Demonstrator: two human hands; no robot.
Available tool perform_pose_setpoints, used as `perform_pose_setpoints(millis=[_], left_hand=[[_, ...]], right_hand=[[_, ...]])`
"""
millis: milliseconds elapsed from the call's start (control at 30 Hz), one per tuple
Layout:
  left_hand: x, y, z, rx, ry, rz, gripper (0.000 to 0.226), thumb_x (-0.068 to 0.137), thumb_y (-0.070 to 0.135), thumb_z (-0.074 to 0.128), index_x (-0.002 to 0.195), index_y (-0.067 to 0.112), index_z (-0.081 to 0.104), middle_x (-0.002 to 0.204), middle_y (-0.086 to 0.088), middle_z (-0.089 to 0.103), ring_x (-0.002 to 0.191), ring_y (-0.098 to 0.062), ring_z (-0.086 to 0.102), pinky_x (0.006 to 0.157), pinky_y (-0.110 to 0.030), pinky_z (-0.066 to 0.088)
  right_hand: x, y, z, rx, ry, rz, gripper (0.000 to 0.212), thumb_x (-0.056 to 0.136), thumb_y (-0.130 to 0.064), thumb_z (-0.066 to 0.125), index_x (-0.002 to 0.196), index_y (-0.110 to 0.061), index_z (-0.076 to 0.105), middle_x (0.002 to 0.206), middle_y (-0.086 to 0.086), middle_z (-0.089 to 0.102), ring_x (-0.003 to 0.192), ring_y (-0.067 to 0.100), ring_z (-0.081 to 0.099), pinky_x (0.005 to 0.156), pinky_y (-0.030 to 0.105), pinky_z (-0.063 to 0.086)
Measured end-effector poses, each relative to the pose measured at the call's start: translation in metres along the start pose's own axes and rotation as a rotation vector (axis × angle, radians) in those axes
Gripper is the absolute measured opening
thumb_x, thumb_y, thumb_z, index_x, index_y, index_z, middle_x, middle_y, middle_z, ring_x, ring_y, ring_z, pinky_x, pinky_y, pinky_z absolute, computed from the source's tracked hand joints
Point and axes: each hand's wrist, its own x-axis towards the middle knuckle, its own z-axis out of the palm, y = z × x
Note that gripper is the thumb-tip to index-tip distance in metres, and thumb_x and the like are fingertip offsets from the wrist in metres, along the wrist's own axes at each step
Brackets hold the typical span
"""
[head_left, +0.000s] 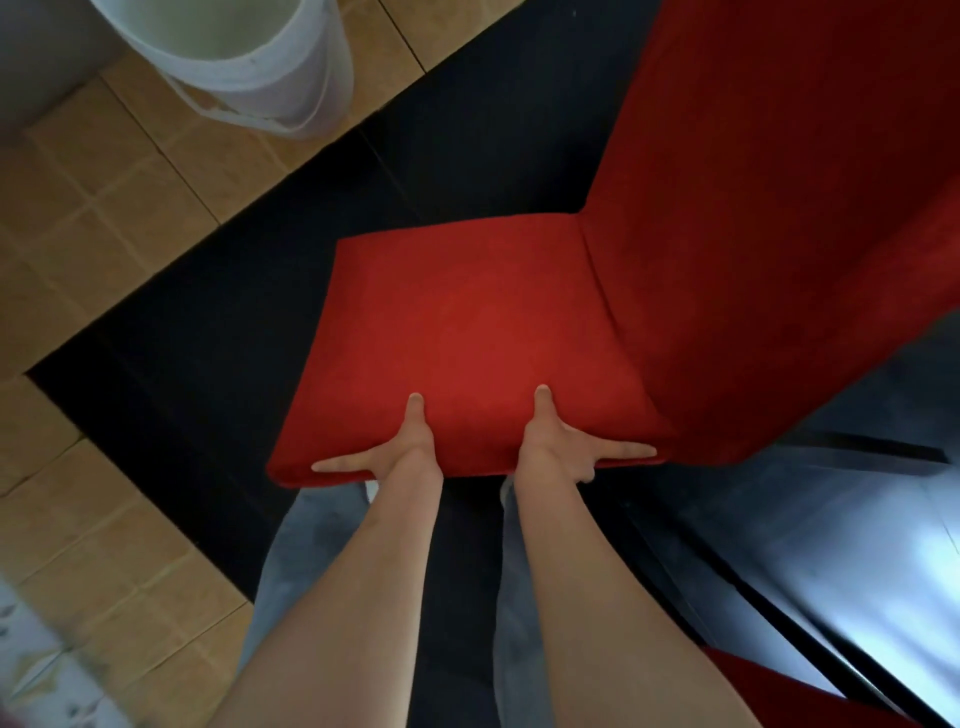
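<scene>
A red seat cushion (467, 332) of a red chair fills the middle of the head view. Its red backrest (769, 218) rises at the right. My left hand (400, 447) holds the cushion's near edge, thumb on top and forefinger stretched left along the edge. My right hand (561, 441) holds the same edge further right, thumb on top, forefinger stretched right along the edge. The other fingers of both hands are hidden under the cushion.
A white bucket (249, 67) stands on the tan tiled floor (104, 234) at the top left. Black floor (218, 353) lies under the chair. A glossy dark table surface (831, 561) sits at the right. My legs in grey trousers (311, 545) are below.
</scene>
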Motion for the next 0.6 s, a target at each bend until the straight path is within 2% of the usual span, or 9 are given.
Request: perform_pose_setpoints(millis=[167,267,333,433,600], left_hand=[[0.007,0.013,-0.028,0.073,0.031,0.011,0.14,0.055,0.055,0.086,0.148,0.035,-0.017,0.148,-0.014,0.033,0.126,-0.043,0.044,0.097,-0.064,0.041],[0.008,0.02,-0.04,0.094,0.004,0.041,0.143,0.057,0.055,0.085,0.144,0.038,-0.027,0.149,-0.015,0.033,0.124,-0.045,0.045,0.097,-0.065,0.04],[0.006,0.021,-0.046,0.139,-0.006,0.078,0.143,0.061,0.055,0.083,0.139,0.038,-0.035,0.145,-0.017,0.038,0.119,-0.045,0.05,0.097,-0.062,0.043],[0.001,0.021,-0.053,0.14,-0.047,0.099,0.143,0.062,0.054,0.083,0.137,0.04,-0.038,0.138,-0.018,0.047,0.111,-0.04,0.057,0.095,-0.056,0.048],[-0.011,0.03,-0.056,0.136,-0.089,0.174,0.146,0.061,0.056,0.083,0.135,0.036,-0.041,0.141,-0.015,0.046,0.117,-0.035,0.056,0.101,-0.05,0.043]], right_hand=[[-0.031,0.016,0.002,0.023,0.019,0.046,0.143,0.065,-0.05,0.084,0.144,-0.031,-0.034,0.127,0.037,0.044,0.097,0.045,0.061,0.087,0.047,0.049],[-0.042,0.023,0.005,0.048,0.014,0.07,0.143,0.065,-0.05,0.084,0.142,-0.034,-0.035,0.127,0.037,0.041,0.097,0.045,0.06,0.086,0.047,0.048],[-0.046,0.024,0.006,0.047,0.024,0.076,0.144,0.063,-0.052,0.084,0.142,-0.035,-0.035,0.127,0.035,0.041,0.098,0.046,0.059,0.087,0.048,0.048],[-0.049,0.022,0.006,0.05,0.021,0.052,0.145,0.062,-0.053,0.085,0.141,-0.036,-0.036,0.13,0.035,0.038,0.101,0.047,0.058,0.089,0.049,0.047],[-0.052,0.013,0.004,0.061,-0.018,-0.023,0.147,0.06,-0.051,0.086,0.138,-0.039,-0.037,0.134,0.034,0.035,0.099,0.045,0.058,0.086,0.05,0.051]])
